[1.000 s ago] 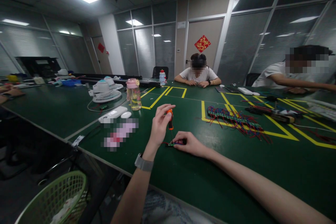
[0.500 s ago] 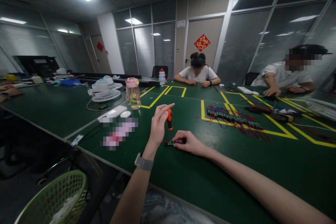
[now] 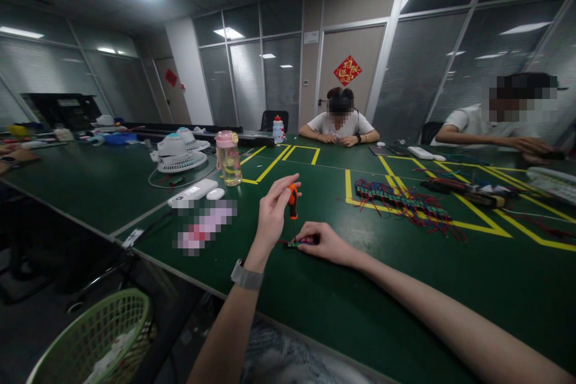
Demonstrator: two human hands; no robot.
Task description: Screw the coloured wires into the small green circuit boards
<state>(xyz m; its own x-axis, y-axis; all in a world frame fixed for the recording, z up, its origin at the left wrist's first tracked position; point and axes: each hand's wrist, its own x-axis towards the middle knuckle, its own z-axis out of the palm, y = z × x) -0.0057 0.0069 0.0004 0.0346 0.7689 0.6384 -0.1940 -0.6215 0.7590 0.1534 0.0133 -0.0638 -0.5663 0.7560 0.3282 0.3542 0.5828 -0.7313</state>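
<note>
My left hand [image 3: 275,201] is closed on the orange and black handle of a screwdriver [image 3: 293,203], which stands nearly upright with its shaft pointing down. The tip meets or nearly meets a small green circuit board [image 3: 292,245] on the green table; the exact contact is too small to tell. My right hand [image 3: 320,241] pinches the board's right end, and dark wires show under its fingers. A thin red wire leaves the board on the left. My right fingertips are close beside the screwdriver's shaft.
To the right lies a row of wired circuit boards [image 3: 400,201] inside yellow tape. A lidded bottle [image 3: 228,159], white fans [image 3: 180,155] and a white power strip [image 3: 193,193] stand left. Two people sit across the table. A green basket [image 3: 90,336] is below the table edge.
My left fingers have curled further round the screwdriver handle, and the forefinger no longer points out. My right hand stays on the board. The person at right has moved a hand rightward.
</note>
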